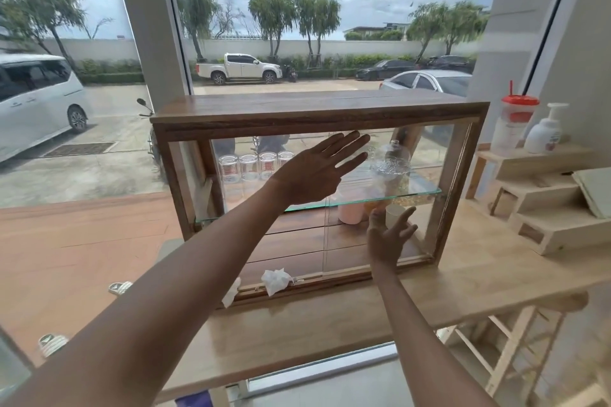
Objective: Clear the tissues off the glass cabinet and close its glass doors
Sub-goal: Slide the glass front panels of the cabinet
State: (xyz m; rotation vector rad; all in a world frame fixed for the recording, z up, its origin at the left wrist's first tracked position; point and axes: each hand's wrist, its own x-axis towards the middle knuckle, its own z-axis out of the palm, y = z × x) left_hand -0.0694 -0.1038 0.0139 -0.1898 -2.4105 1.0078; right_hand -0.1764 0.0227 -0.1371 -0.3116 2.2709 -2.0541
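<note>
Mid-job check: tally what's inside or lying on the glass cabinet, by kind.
Upturned clear glasses: 4
Crumpled tissues on the front bottom rail: 2
Pastel cups on the bottom shelf: 2, plus an orange one partly hidden
Glass domed dish: 1
Total: 9 clearly seen

The left hand (315, 172) lay flat with fingers (344, 142) spread against the glass cabinet (317, 116) front, the right hand (388, 236) open lower down. Two crumpled tissues (276, 279) sat at the cabinet's bottom rail on the worktop (479, 261).

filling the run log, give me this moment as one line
left hand open, flat on glass door | right hand open, low at door | tissues in bottom track | doors not closed
</note>
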